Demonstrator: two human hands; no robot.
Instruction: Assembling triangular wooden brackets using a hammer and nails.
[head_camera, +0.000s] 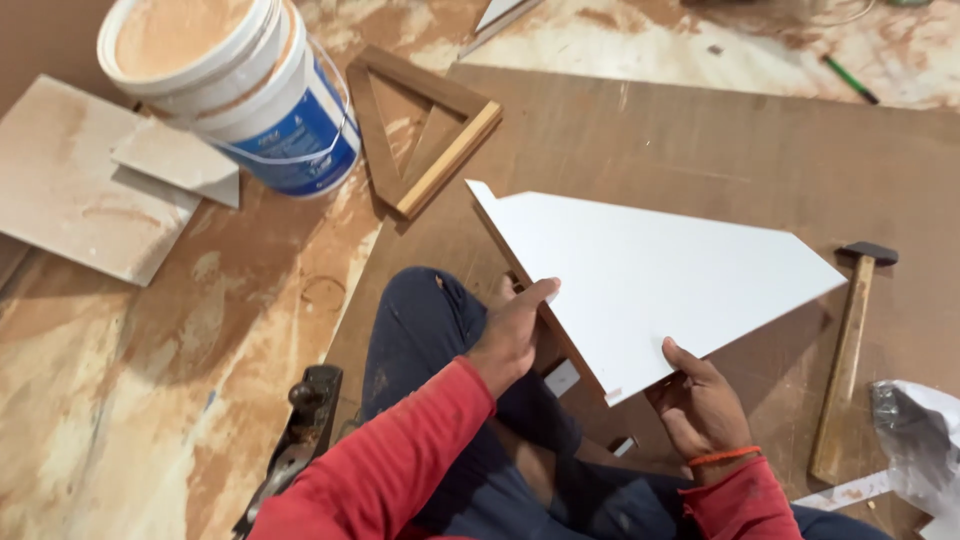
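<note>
The white board (650, 275) is flat and smooth, with a pointy end, held over the person's lap. The left hand (512, 335) fingers clamp its long edge. The right hand (700, 400) fingers clamp its bottom edge. A wooden hammer (845, 370) lies nearby.

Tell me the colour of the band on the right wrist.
Orange wristband, seen in the head view.

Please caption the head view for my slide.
Both hands, left and right, hold a white board beside a hammer.
</note>
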